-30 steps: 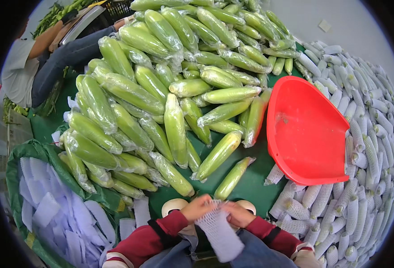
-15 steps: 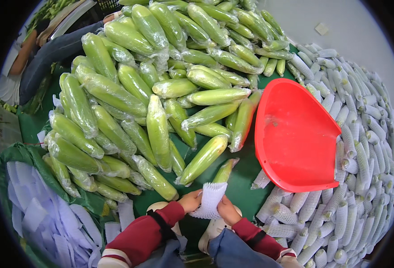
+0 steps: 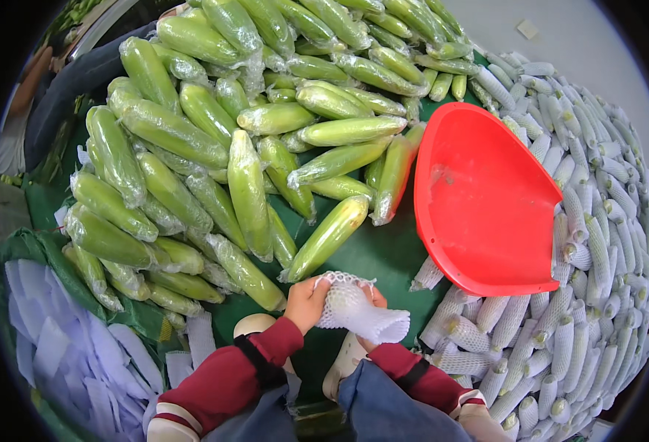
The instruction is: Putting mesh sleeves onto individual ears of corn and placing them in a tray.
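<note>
Low in front of me, a white foam net sleeve is held between both hands, with something pale green showing through its mesh. My left hand is closed on the sleeve's left side by its wider end. My right hand grips its far right side, partly hidden behind the foam; the narrower end points right, toward my lap. Just beyond my hands lies a long green vegetable wrapped in clear film. More wrapped vegetables of the same sort are heaped behind it.
A red plastic scoop-shaped tub stands at right, against a large pile of vegetables in foam nets. At left, a green sack holds flat white foam sleeves. Another person's leg shows at upper left.
The green vegetable that stuck out of the sleeve's far end no longer shows there. The sleeve has turned, its narrow end now pointing right and toward me, and my left hand has moved up slightly.
</note>
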